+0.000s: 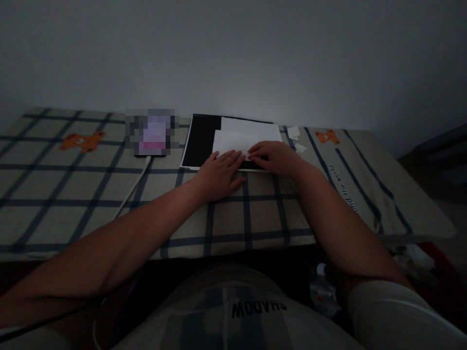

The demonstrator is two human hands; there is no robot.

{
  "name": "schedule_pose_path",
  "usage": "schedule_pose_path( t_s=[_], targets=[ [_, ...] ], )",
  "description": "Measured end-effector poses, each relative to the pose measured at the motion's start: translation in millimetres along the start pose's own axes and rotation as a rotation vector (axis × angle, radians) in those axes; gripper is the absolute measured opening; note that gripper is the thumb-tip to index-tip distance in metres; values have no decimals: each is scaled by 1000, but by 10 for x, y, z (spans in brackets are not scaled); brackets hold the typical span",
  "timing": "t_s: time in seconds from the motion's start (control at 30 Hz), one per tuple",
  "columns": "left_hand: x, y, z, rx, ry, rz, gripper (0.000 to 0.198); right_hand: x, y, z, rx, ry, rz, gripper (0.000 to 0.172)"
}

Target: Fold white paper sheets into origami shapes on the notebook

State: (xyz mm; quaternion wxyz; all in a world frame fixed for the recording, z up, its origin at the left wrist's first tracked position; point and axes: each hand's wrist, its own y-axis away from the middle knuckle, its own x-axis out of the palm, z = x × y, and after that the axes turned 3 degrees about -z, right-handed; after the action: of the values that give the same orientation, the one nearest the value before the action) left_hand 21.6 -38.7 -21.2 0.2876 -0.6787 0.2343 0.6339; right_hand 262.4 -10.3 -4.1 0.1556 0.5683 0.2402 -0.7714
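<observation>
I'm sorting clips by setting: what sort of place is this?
Likely a room at home: a checked tablecloth with orange bear prints, a cabled device and a plain wall behind.

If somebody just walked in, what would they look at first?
Probably the bright white paper in the middle, lying on a flat black panel, with the left hand and right hand at its near edge. Next might come the blurred lilac screen on the left, with a pale cable below it. The orange animal figure at the far left of the checked cloth stands out too.
</observation>
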Motion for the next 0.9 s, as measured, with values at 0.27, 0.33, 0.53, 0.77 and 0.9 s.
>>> schedule_pose_path(
  t_s=[0.27, 0.33, 0.53, 0.77, 0.9],
  targets=[
    [-14, -5, -12, -15, -4, 33, 73, 0, 16, -5, -2, -8, -7, 31],
    [-8, -2, -8, -13, -4, 25, 73, 1, 17, -19, -7, -14, -13, 32],
    [2, -2, -2, -4, -2, 17, 74, -14, 24, -1, -50, -56, -1, 34],
    [18, 2, -8, -10, -4, 9, 73, -32, 18, 64, -42, 5, 24, 36],
    [32, 7, -2, -56, -3, -32, 75, -53, 12, 88, -34, 18, 36, 37]
  ],
)
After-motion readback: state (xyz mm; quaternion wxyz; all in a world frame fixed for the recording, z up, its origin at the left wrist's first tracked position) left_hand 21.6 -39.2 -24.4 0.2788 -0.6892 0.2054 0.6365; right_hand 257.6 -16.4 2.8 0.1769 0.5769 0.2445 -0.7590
